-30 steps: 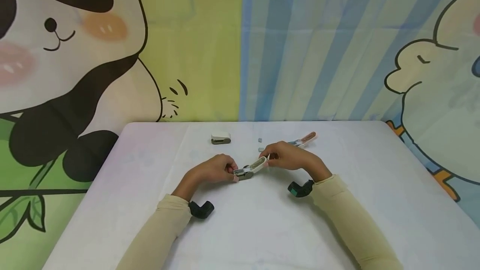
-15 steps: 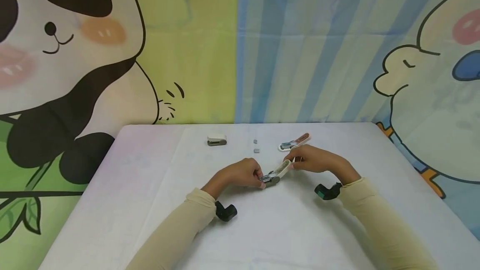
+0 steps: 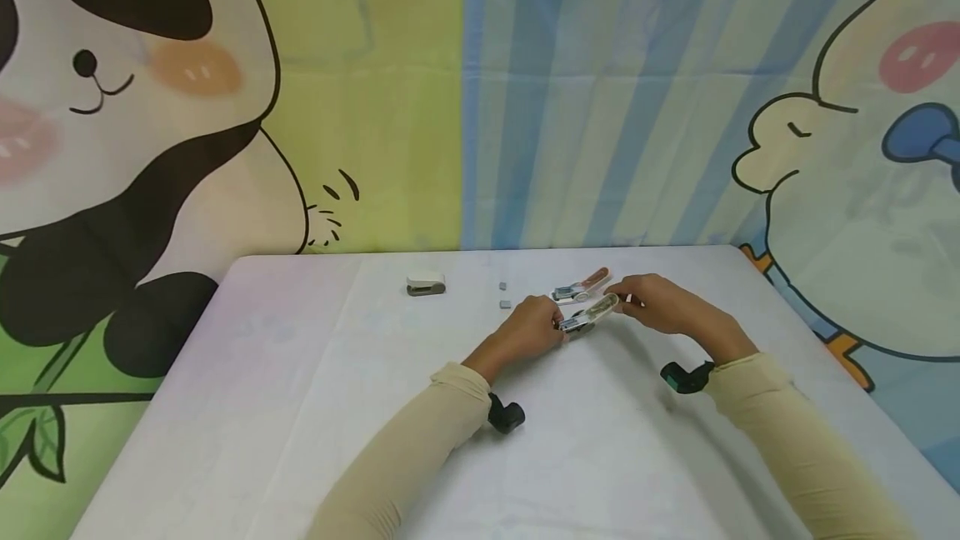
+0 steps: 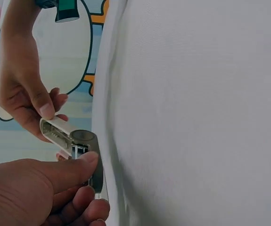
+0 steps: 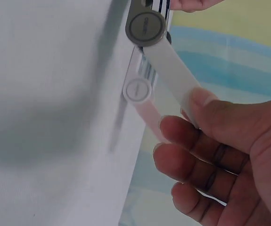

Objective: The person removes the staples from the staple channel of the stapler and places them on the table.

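Both hands hold an opened white-and-grey stapler (image 3: pixel 595 312) at the right of the table's far half. My left hand (image 3: pixel 528 328) pinches its grey base end, thumb (image 4: pixel 87 162) on the side near the staple channel. At the other end, my right hand (image 3: pixel 667 307) grips the raised white cover (image 5: pixel 173 68) between thumb and fingers. The cover swings up from the round grey hinge (image 5: pixel 145 28). Just behind lies a second opened stapler (image 3: pixel 592 278), pink and white, partly overlapped by the held one in the right wrist view.
A closed white-and-grey stapler (image 3: pixel 426 284) stands toward the back left of the white-covered table (image 3: pixel 300 407). Two small grey staple strips (image 3: pixel 505 304) lie between it and the pink stapler. A printed cartoon backdrop (image 3: pixel 375 107) rises behind the table's far edge.
Both hands have carried the opened stapler to the right and away from me, up to the pink stapler. The camera view has shifted slightly. The other things stay put.
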### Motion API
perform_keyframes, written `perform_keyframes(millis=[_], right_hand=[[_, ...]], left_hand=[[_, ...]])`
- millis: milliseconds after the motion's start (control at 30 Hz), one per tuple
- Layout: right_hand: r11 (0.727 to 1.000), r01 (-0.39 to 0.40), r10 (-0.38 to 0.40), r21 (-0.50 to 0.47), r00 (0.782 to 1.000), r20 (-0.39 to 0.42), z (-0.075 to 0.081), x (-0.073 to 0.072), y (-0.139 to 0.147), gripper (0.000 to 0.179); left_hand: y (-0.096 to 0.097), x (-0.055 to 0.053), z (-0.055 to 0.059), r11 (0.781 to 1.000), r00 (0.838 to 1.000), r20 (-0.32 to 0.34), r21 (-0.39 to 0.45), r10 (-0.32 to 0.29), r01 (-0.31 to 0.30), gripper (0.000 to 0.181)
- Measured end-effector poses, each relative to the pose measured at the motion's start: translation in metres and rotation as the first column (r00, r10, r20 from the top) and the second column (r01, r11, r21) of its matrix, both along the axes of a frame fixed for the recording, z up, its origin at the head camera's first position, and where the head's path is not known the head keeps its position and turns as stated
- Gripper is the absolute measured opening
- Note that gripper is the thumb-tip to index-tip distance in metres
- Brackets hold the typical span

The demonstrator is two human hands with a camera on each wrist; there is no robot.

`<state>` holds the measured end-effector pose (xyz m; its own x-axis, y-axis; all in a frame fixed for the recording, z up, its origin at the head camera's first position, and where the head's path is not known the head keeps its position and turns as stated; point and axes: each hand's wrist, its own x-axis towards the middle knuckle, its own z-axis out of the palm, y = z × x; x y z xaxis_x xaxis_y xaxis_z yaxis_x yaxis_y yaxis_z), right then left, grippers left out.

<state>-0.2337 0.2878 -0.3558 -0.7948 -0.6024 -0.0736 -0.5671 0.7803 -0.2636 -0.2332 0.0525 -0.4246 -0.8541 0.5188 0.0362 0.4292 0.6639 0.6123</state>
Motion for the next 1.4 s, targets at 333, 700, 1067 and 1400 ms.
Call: perform_keyframes(millis=[333,700,1067,1400], right_hand=[[0.995,0.095,-0.097,0.028,0.991,0.096,-0.007,-0.007,0.008,0.034],[0.996,0.083,-0.087,0.033,0.982,0.165,-0.006,-0.013,0.011,0.038],[0.984,0.092,-0.102,-0.153,0.993,-0.057,0.028,-0.014,-0.043,0.035],[0.938,0.009,0.015,-0.347,0.998,0.066,-0.006,-0.055,-0.133,0.036]], left_hand=[[0.019,-0.012,-0.007,0.997,0.999,-0.003,-0.062,0.040,-0.040,0.014],[0.015,-0.017,-0.008,1.000,1.000,0.024,-0.026,0.008,-0.008,0.017],[-0.021,-0.025,0.015,0.987,0.994,-0.018,0.120,0.112,-0.109,0.049],[-0.139,-0.046,0.032,0.959,0.971,0.008,0.155,0.241,-0.239,0.044]])
